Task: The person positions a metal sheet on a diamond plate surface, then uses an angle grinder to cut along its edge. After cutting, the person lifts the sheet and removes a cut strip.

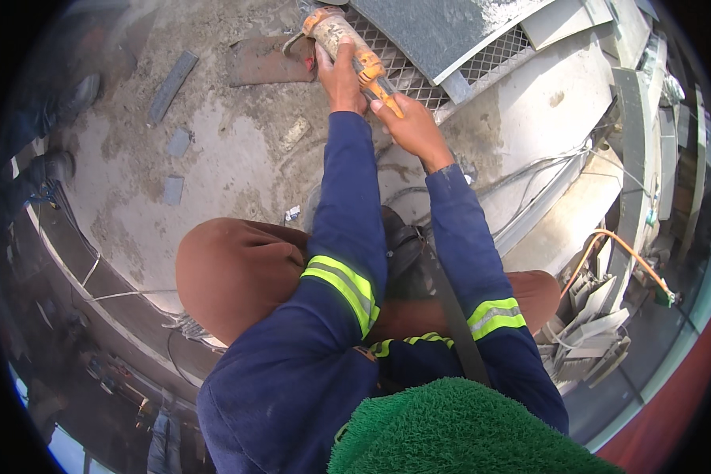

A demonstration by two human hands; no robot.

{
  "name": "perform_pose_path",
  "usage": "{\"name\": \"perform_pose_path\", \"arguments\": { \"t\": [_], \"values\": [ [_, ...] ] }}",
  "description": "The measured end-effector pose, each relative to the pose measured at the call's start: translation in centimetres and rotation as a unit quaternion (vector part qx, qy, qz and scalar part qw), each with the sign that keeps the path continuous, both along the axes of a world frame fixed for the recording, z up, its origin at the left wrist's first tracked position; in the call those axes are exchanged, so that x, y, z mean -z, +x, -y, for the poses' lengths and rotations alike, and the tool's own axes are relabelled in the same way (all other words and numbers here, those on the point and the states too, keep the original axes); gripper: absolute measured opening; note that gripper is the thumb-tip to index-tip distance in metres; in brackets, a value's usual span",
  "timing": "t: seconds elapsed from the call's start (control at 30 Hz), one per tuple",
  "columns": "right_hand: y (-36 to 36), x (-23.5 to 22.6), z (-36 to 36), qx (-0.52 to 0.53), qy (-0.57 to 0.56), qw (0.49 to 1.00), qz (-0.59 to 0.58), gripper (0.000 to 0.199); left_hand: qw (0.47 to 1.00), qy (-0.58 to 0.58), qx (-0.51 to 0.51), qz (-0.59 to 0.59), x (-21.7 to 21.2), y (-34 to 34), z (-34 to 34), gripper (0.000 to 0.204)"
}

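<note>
Both my hands hold a dusty orange and grey power tool (336, 31), which looks like an angle grinder, at the top of the view. My left hand (341, 80) is wrapped round the middle of its body. Closed on the rear end is my right hand (411, 128), with the thumb along the orange part. The tool's front end reaches the upper edge beside a dark grey slab (442, 31), and its working tip is not clearly visible. That slab lies on a metal mesh (407, 67). Left of the tool is a dusty brown flat piece (265, 62).
Offcut strips (172, 87) and small grey pieces (173, 189) lie on the stained floor. Cables (529, 167) run along the right. A pile of scraps (592, 332) and an orange hose (620, 243) are at the far right. Another person's shoe (58, 166) shows at left.
</note>
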State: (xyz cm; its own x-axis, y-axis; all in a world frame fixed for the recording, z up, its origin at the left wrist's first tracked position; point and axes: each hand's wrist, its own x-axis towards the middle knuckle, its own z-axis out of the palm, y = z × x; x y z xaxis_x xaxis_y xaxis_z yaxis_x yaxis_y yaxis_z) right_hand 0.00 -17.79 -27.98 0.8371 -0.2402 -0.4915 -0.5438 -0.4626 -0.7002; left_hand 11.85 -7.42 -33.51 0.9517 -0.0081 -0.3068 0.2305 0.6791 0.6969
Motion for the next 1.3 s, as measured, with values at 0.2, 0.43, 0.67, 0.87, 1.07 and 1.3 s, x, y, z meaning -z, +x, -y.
{"name": "perform_pose_path", "arguments": {
  "t": [0.2, 0.43, 0.67, 0.87, 1.07, 1.3],
  "values": [
    [1.6, 0.2, 0.2, -0.006, 0.002, 1.000, 0.000, 0.060, 1.000, 0.017, -0.006, 0.006, 1.1, 1.8, 0.4, 0.061],
    [0.0, 0.6, 0.6, -0.013, -0.013, 0.999, 0.027, 0.054, 1.000, 0.018, 0.009, 0.011, 0.3, 0.1, 0.1, 0.076],
    [-2.2, 0.8, 1.0, -0.004, 0.011, 1.000, 0.023, 0.050, 1.000, 0.014, -0.005, 0.009, -0.4, -2.1, 0.4, 0.079],
    [-2.9, 0.2, 0.7, 0.009, 0.011, 0.999, 0.036, 0.049, 1.000, 0.014, -0.003, -0.004, -0.8, -2.8, 0.4, 0.078],
    [-3.4, -0.4, 0.7, 0.009, 0.015, 1.000, 0.002, 0.059, 1.000, 0.011, -0.001, 0.006, -0.7, -3.2, 0.4, 0.077],
    [-2.9, -0.7, 0.4, 0.010, 0.020, 1.000, 0.005, 0.060, 1.000, 0.006, -0.003, 0.006, 0.1, -2.7, 0.4, 0.075]
  ]
}}
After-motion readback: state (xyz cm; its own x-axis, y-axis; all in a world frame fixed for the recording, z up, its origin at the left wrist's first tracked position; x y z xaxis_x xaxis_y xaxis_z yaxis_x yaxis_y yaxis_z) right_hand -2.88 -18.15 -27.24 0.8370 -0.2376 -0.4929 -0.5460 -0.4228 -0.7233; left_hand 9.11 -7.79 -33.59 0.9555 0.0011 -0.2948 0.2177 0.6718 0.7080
